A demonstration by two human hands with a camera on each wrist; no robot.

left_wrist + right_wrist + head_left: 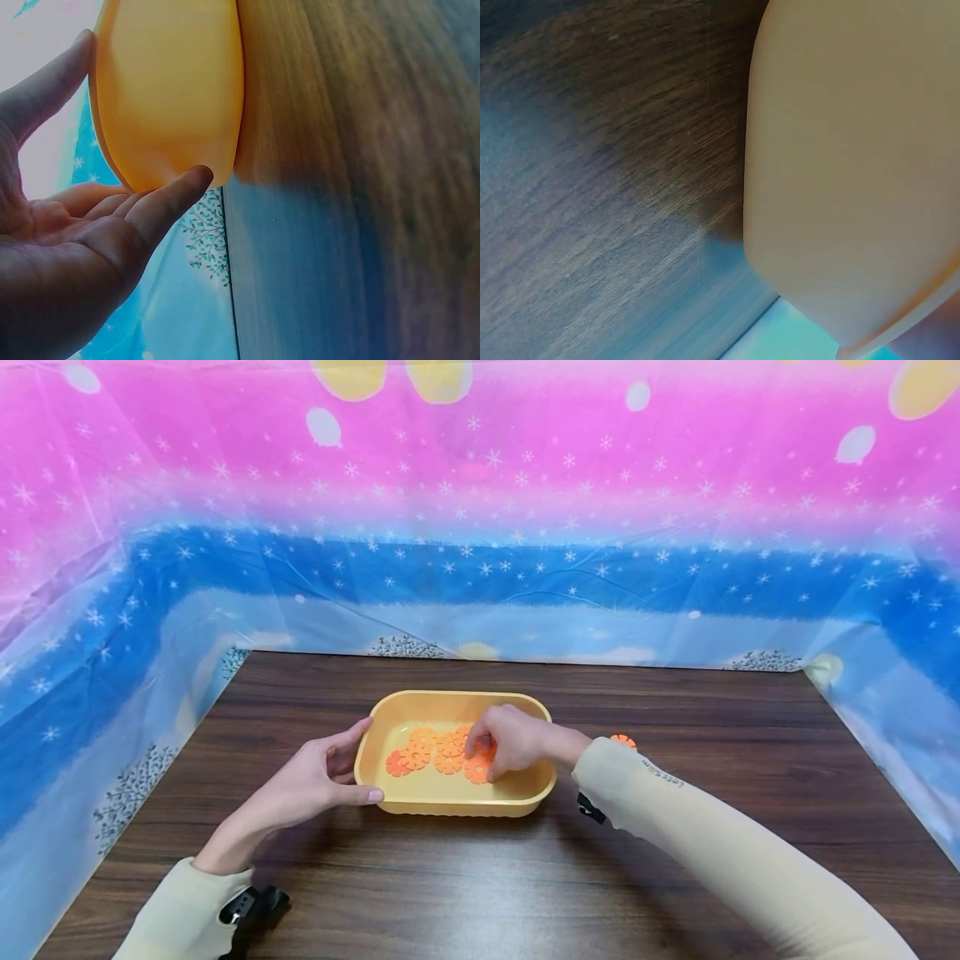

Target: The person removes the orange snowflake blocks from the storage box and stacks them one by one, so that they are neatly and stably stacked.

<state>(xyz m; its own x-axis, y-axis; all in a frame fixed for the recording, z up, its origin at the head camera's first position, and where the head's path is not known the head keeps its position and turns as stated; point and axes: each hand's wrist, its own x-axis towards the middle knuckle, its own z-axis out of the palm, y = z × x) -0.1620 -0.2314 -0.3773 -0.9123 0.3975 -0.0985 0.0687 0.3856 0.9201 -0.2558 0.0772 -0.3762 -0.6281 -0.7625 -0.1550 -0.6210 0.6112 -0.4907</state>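
A yellow oblong tray with rounded corners holds several thin orange flower-shaped discs. My left hand grips the tray's left end; its thumb lies at the near corner and its fingers at the far one. The left wrist view shows that thumb against the tray. My right hand reaches down into the tray's right half, its bent fingers and thumb around an orange disc. In the right wrist view the tray's outer wall hides the fingertips.
The tray stands on a dark wood-grain table. Another orange disc lies on the table to the right of the tray, partly behind the right sleeve. A patterned pink and blue cloth rises behind and beside the table.
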